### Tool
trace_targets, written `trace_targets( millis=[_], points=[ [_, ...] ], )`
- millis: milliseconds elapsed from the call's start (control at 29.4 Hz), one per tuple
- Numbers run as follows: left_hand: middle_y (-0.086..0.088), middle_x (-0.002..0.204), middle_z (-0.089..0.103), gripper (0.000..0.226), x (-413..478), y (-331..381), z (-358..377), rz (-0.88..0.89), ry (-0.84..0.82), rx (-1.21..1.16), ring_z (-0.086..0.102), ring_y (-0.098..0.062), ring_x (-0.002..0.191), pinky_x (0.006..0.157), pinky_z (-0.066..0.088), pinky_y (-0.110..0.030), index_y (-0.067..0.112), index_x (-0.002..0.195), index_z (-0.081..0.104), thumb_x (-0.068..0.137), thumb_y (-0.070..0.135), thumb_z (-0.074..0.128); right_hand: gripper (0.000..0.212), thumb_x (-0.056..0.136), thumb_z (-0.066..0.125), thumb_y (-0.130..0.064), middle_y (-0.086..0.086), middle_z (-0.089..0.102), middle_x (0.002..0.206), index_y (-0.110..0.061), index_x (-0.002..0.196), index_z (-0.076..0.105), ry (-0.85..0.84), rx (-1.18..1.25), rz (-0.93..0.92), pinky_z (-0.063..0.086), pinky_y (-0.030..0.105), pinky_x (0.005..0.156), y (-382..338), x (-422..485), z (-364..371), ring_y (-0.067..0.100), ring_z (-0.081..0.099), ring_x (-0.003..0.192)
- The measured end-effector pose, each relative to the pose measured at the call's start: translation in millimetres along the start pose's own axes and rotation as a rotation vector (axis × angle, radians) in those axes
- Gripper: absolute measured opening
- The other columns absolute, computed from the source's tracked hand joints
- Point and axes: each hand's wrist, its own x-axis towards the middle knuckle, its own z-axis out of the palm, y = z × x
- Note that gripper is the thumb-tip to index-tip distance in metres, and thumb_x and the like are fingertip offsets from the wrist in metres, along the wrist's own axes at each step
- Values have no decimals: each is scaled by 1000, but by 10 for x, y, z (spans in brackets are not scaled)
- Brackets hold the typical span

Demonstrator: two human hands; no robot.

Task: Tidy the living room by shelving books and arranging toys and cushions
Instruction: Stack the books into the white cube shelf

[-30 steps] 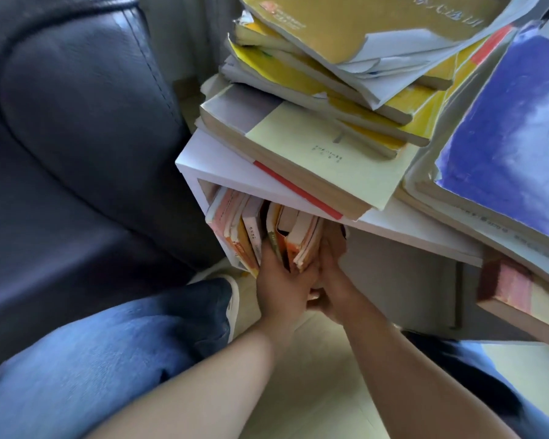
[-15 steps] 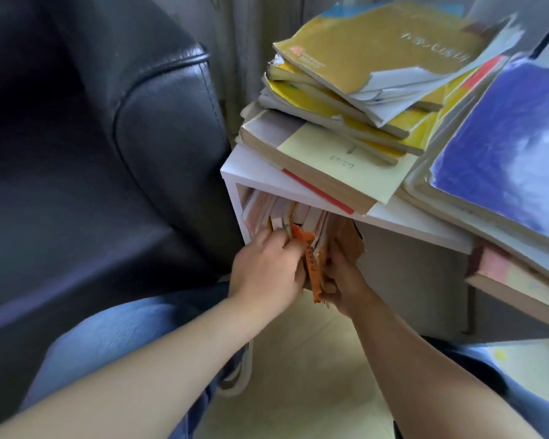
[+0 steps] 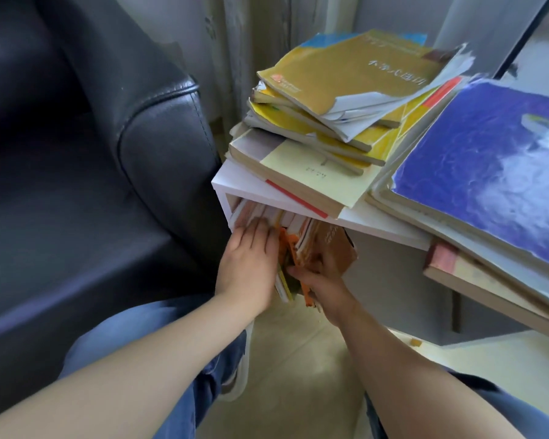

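The left hand (image 3: 251, 258) lies flat with fingers spread and pressed against the spines of the upright books (image 3: 260, 213) at the left end of the white shelf (image 3: 244, 185), bracing them toward the shelf's side wall. Just beside it, the right hand (image 3: 324, 274) is closed around a brown book (image 3: 336, 245), thumb on the near side and fingers wrapped behind, holding it tilted at the shelf's open front. Between the two hands a few thin orange and green booklets (image 3: 287, 264) hang out past the shelf's front edge.

A second ago both hands were buried deep among the spines, pressed close together. Since then the left hand has slid leftward and flattened, and the brown book and orange booklets have come forward, partly out of the row. My reading is that a gap is being opened so the loose ones can be squared up and pushed back in; the shelving step is under way, not finished.

On the shelf's top, a leaning stack of yellow books (image 3: 346, 99) reaches from its back corner to its front edge, and a large blue book (image 3: 482, 175) lies on another pile overhanging the right end. A dark sofa (image 3: 159, 147) stands touching the shelf's left side. That top stack looks unsteady, so jolting the shelf could tip it.
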Motion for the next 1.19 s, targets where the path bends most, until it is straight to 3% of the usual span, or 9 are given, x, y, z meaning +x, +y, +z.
trace_targets(
  millis=[170, 306, 477, 647, 749, 885, 987, 1055, 1191],
  points=[
    [-11, 140, 34, 79, -84, -63, -103, 30, -46, 48, 34, -28, 127, 106, 26, -35, 11, 146, 20, 80, 27, 60, 68, 73, 78, -5, -8, 56, 114, -34, 122, 41, 136, -178, -32, 48, 49, 97, -20, 49, 31, 20, 56, 113],
    [-11, 136, 47, 73, 104, -76, -124, 51, -26, 92, 44, -30, 123, 104, 34, -38, 12, 142, 38, 76, 25, 68, 62, 78, 74, -9, -16, 54, 107, -37, 122, 40, 147, -208, -40, 48, 50, 97, -21, 72, 41, 20, 55, 115],
    [-4, 159, -5, 76, 301, -2, -23, 103, -104, -4, -6, -25, 146, 113, -14, -39, 15, 151, -4, 95, 26, 45, 63, 82, 69, -6, -13, 53, 114, -30, 131, 38, 134, -244, -56, 44, 44, 102, -29, 65, 0, 18, 53, 118],
    [-2, 156, 22, 55, 268, -41, 17, 103, -81, -107, 2, -23, 147, 116, -8, -39, 16, 145, 31, 93, 20, 49, 61, 81, 67, 0, -24, 52, 103, -33, 125, 40, 129, -285, -72, 46, 42, 101, 19, 31, -23, 14, 54, 113],
    [-9, 118, 65, 42, 137, -28, 50, 167, 6, -81, 43, -35, 131, 110, 21, -47, 8, 103, 70, 64, 14, 82, 64, 82, 65, 3, -25, 52, 103, -34, 128, 40, 109, -286, -86, 47, 34, 96, 4, -11, -36, 10, 54, 108],
    [-8, 87, 73, 33, 161, -46, 63, 167, 101, -138, 64, -35, 103, 92, 47, -47, 9, 74, 74, 44, 13, 89, 67, 82, 66, 1, -19, 55, 112, -38, 130, 40, 142, -262, -92, 48, 42, 97, 35, 24, 14, 14, 55, 115],
    [-8, 110, 68, 48, 251, -7, 19, 66, 114, -147, 59, -31, 111, 94, 45, -41, 11, 102, 71, 56, 18, 84, 65, 83, 67, -4, -14, 55, 118, -52, 118, 40, 160, -269, -91, 49, 51, 95, 42, 50, 39, 19, 54, 119],
    [-6, 145, 41, 68, 294, 31, 24, 32, 6, -77, 33, -29, 136, 110, 26, -41, 14, 140, 41, 79, 23, 69, 62, 84, 66, -6, -13, 54, 119, -50, 119, 40, 147, -275, -89, 49, 51, 96, 40, 49, 30, 19, 54, 119],
    [-2, 152, 24, 66, 425, 71, -43, 11, -86, 7, 12, -30, 141, 114, 12, -41, 19, 148, 22, 91, 19, 54, 62, 86, 64, -3, -21, 54, 108, -34, 133, 40, 147, -270, -66, 48, 47, 97, 19, 26, 0, 15, 55, 115]
  ],
)
